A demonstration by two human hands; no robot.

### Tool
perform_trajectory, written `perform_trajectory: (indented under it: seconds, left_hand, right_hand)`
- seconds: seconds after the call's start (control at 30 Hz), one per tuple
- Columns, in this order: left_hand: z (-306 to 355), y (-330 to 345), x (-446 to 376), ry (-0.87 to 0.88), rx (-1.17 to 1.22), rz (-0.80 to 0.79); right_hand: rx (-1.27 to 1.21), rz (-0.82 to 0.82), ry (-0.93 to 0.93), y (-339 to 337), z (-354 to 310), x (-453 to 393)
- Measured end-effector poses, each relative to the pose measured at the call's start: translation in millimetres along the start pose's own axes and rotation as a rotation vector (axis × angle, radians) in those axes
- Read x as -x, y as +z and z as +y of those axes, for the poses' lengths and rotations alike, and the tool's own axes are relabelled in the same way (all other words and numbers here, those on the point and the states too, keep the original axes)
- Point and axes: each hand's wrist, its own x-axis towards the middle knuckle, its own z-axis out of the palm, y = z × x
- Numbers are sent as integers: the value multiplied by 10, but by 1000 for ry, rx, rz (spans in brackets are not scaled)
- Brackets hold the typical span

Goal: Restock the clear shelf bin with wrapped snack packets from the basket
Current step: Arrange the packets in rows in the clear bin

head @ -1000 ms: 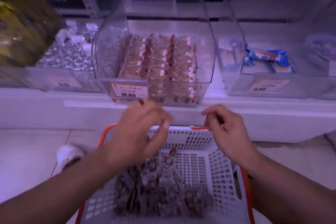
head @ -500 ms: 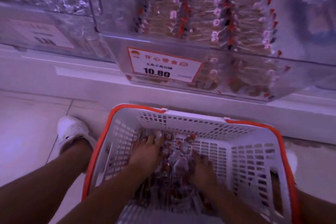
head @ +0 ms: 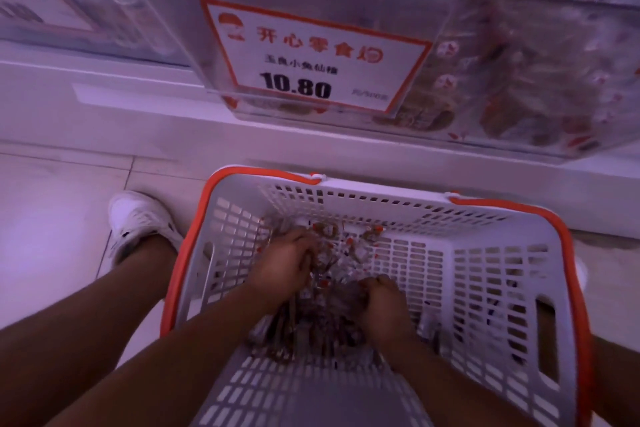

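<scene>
Head view, hands: both reach down inside the basket (head: 491,288); the left hand (head: 282,269) has its fingers curled into the heap of snack packets (head: 332,305), gripping a bunch; the right hand (head: 382,302) is likewise curled around packets at the heap's right side
Head view, packets: a loose pile on the basket floor, between and under the two hands, towards the left half of the basket
Head view, bin: the clear shelf bin (head: 519,55) sits on the shelf ledge (head: 138,121) above and beyond the basket, with a price label (head: 311,55) on its front
Progress: the bin already shows many packets through its front wall; a good heap remains in the basket, so judged mid-task, at the scooping step, with lifting and placing not yet done
Materials: basket of stiff white plastic with slotted walls and an orange rim; bin of smooth transparent plastic; packets small, crinkly, clear-wrapped with red marks and brownish contents
Surroundings: pale tiled floor (head: 52,218); a white shoe (head: 138,218) just left of the basket
</scene>
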Motion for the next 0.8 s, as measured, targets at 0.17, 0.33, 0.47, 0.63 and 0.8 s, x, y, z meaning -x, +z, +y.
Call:
perform_trajectory:
  seconds: [0.17, 0.33, 0.47, 0.63, 0.8]
  left_hand:
    - [-5, -143, 191, -81, 118, 23]
    - [46, 41, 254, -264, 9, -134]
    - [78, 326, 314, -499, 92, -152]
    - [212, 474, 304, -567, 240, -50]
    - [295, 551, 275, -595, 454, -27]
  right_hand:
    - [-192, 103, -2, -79, 83, -63]
    - [-304, 25, -36, -62, 6, -21]
    - [-208, -72, -161, 67, -122, 34]
    - [-314, -98, -18, 228, -294, 73]
    - [-609, -158, 114, 196, -425, -10]
